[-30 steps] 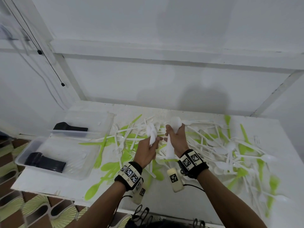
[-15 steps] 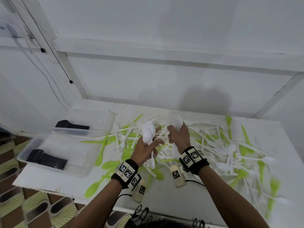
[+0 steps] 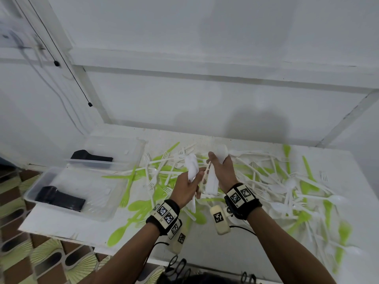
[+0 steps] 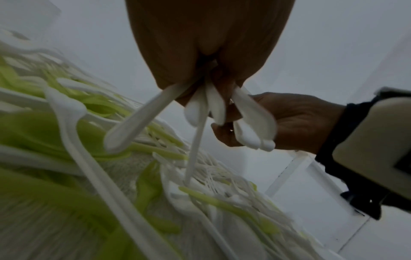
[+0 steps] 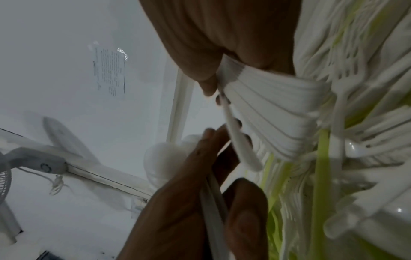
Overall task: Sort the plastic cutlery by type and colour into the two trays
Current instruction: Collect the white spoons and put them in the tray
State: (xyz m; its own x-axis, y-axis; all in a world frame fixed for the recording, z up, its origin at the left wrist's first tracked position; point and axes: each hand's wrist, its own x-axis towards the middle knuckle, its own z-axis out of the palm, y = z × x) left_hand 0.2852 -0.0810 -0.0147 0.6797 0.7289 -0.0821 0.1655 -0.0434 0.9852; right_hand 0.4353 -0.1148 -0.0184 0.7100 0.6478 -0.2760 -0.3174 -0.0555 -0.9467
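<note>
Both hands are raised above a pile of white and lime-green plastic cutlery (image 3: 272, 181) spread over the white table (image 3: 225, 253). My left hand (image 3: 185, 186) grips a bunch of white spoons (image 3: 191, 166), bowls up; their handles (image 4: 200, 109) hang below the fist. My right hand (image 3: 222, 171) grips a stacked bundle of white spoons (image 3: 211, 182), seen fanned out (image 5: 273, 112) in the right wrist view. The two hands almost touch, with a single white handle (image 3: 205, 175) between them. Two clear trays (image 3: 114, 201) (image 3: 135, 148) stand at the left, each holding stacked black cutlery (image 3: 59, 198) (image 3: 91, 157).
The table's front edge (image 3: 82, 240) runs close to my forearms, with patterned floor (image 3: 24, 253) beyond it on the left. A white wall rises behind the table. Scissors (image 3: 178, 267) lie by the near edge. A fan (image 5: 22, 168) shows in the right wrist view.
The hands have stayed together over the pile. My left hand's spoon bunch has risen a little and a single white handle now lies between the two hands.
</note>
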